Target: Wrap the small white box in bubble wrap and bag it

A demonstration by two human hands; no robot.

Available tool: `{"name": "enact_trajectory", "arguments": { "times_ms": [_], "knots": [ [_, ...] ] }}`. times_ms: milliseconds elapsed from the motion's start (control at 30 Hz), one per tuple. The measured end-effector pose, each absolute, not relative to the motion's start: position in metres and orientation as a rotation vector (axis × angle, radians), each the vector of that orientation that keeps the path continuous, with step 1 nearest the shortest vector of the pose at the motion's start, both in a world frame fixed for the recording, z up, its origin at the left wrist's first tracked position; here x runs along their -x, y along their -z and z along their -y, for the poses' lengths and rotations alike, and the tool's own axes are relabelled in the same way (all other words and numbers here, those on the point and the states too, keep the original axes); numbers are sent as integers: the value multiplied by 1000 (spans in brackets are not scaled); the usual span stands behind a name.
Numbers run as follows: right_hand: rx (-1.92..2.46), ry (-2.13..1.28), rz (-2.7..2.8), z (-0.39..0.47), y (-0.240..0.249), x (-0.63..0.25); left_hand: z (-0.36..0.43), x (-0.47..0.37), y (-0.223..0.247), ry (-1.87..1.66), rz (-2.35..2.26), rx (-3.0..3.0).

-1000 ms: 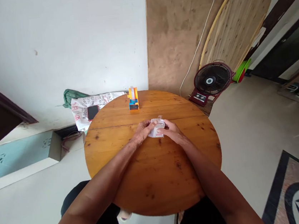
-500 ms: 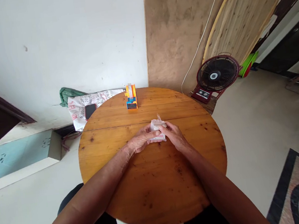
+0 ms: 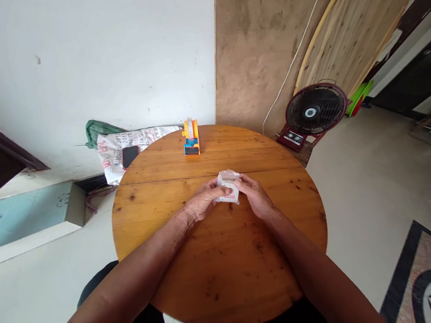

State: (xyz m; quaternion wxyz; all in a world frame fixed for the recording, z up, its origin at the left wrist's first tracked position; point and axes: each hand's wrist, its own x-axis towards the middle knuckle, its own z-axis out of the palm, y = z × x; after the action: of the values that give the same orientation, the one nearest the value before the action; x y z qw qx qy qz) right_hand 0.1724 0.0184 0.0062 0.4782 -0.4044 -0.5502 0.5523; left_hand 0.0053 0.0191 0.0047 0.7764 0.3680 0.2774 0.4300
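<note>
Over the middle of the round wooden table (image 3: pixel 210 255), a small white packet in clear plastic wrap (image 3: pixel 230 193) with faint red print is held between both hands. My left hand (image 3: pixel 206 199) grips it from the left, thumb lying across its front. From the right, my right hand (image 3: pixel 255 193) pinches its upper right side with thumb and fingers. The wrap stands up loose along the packet's far edge. What the packet contains cannot be made out.
An orange and blue tape dispenser (image 3: pixel 191 137) stands near the table's far edge. Beyond the left edge, a dark phone (image 3: pixel 130 155) lies on a white printed sack (image 3: pixel 112 165). A dark red fan (image 3: pixel 313 111) stands behind the table at the right.
My right thumb and fingers have shifted slightly right on the packet, uncovering more of its front. The wrap's raised tip has come down into a wider, open-looking flap.
</note>
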Motion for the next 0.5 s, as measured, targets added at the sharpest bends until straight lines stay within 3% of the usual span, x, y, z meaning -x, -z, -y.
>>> {"name": "enact_trajectory", "arguments": {
  "times_ms": [500],
  "knots": [
    [1127,-863,1446,-24,-13,-190,-12,-12,-4,-851,-680,-931]
  ]
}}
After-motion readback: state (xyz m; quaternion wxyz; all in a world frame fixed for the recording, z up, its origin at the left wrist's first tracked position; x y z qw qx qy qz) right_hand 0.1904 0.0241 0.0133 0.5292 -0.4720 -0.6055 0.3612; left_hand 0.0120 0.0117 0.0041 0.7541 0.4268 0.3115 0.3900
